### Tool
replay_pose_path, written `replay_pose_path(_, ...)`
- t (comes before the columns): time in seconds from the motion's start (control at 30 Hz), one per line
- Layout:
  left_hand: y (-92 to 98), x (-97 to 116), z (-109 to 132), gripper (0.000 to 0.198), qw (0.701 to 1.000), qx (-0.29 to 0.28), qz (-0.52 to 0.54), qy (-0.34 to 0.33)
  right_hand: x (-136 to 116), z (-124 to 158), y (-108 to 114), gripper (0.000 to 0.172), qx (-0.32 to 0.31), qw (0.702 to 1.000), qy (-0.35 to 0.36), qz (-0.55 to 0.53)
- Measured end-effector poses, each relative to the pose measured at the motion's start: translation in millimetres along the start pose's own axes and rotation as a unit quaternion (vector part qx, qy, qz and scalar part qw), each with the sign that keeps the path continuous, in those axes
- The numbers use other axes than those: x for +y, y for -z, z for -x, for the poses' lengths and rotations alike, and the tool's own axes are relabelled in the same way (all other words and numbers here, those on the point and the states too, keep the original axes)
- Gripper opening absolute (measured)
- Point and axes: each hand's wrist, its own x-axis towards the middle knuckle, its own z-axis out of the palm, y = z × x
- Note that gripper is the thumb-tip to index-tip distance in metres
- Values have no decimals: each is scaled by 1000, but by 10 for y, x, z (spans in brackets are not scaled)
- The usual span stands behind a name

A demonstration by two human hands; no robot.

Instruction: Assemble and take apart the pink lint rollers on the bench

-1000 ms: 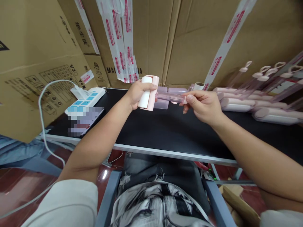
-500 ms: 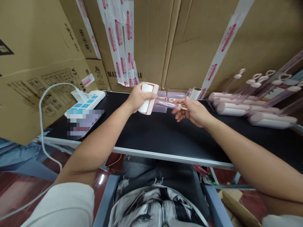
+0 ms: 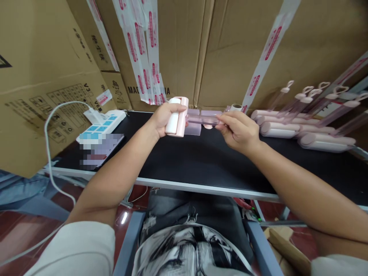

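A lint roller [image 3: 181, 119] with a white sticky roll and pale pink cover is held over the black table. My left hand [image 3: 161, 119] is closed round its head, thumb on top of the roll. Out of the head's right side runs a clear pink handle [image 3: 202, 119], lying level. My right hand [image 3: 241, 130] pinches the far end of that handle, hiding its tip. Behind the handle lie clear purplish plastic pieces [image 3: 193, 129], and a small pink part [image 3: 207, 126] shows below it. A white roll [image 3: 236, 108] stands just beyond my right hand.
Several finished-looking lint rollers [image 3: 280, 129] with heart-loop handles lie at the right. A white power strip [image 3: 107, 122] with a plugged cable and a phone [image 3: 110, 149] are at the left. Cardboard walls [image 3: 235, 50] enclose the table's back and left. The table's metal edge [image 3: 184, 187] runs in front.
My right hand has turned and closed over the handle's end, where fingers were spread before. The roller's head has rotated a little in my left hand, showing more of its pink cover.
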Motion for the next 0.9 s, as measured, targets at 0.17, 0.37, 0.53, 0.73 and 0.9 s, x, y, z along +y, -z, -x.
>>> replay_pose_path(0.17, 52, 107, 72, 54, 993, -5, 104, 61, -62, -25, 36, 36, -4, 1000, 23, -2)
replay_pose_path(0.37, 88, 69, 77, 61, 995, 8, 97, 11, -101, -31, 23, 43, -105, 950, -176, -236)
replay_pose_path(0.53, 90, -46, 56, 63, 997, -10, 54, -60, -74, -38, -12, 58, -233, 806, -349, -417)
replay_pose_path(0.73, 129, -53, 148, 77, 954, -255, 153, 25, -24, -32, 14, 51, -242, 805, -314, -441)
replay_pose_path(0.9, 21, -58, 146, 62, 958, -226, 178, -15, 22, -61, 59, 51, -221, 843, -272, -407)
